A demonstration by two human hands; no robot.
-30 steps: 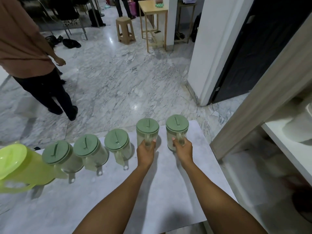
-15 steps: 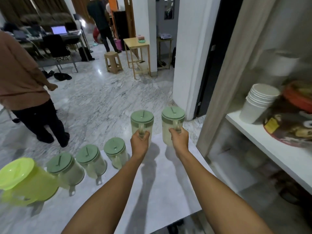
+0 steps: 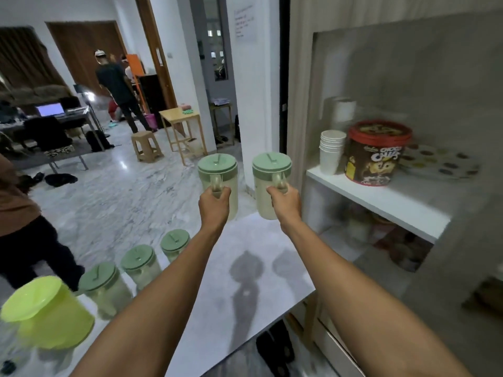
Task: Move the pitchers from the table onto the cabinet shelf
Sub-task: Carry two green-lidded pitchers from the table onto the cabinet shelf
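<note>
My left hand grips the handle of a pale pitcher with a green lid, held upright in the air above the grey table. My right hand grips the handle of a second such pitcher, level with the white cabinet shelf just to its right. Three more green-lidded pitchers stand in a row at the table's far left edge. A bright lime pitcher sits at the near left.
On the shelf stand a stack of white cups, a red-lidded brown cereal tub and a patterned plate. A lower shelf holds blurred items. A person in a brown top stands left of the table.
Both hands have lifted their pitchers off the table and carried them up and to the right toward the cabinet. My view has swung up onto the shelf.
</note>
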